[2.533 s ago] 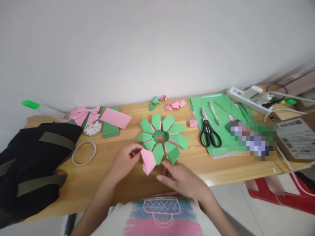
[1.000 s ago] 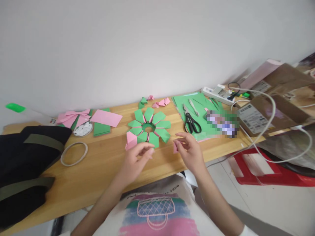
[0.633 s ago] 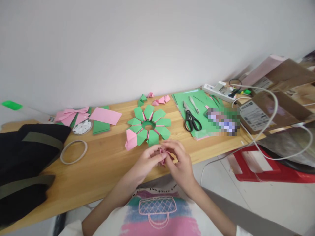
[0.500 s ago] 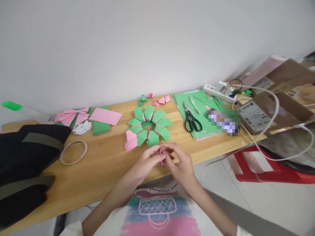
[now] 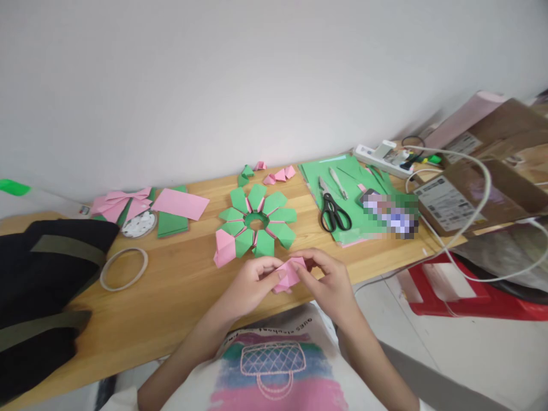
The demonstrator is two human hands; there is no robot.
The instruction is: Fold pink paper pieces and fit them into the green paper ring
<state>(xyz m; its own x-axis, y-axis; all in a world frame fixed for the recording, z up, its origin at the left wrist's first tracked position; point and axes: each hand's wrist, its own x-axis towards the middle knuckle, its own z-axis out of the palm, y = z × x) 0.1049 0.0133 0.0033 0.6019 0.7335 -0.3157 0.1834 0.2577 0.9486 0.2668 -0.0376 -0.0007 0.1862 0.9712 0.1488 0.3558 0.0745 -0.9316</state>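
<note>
Near the front edge of the wooden table (image 5: 171, 308), our left hand (image 5: 252, 285) and right hand (image 5: 334, 282) finger-pinch folded pink paper (image 5: 291, 277), seemingly steadying it.

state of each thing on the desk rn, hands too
left hand: pinching the folded pink piece
right hand: pinching it too
folded pink piece: creased, held
green paper ring: assembled, pink unit at near left
kitchen scissors: lying down, blades look closed
power strip: plugs in
pink card: flat, on green paper stack
</note>
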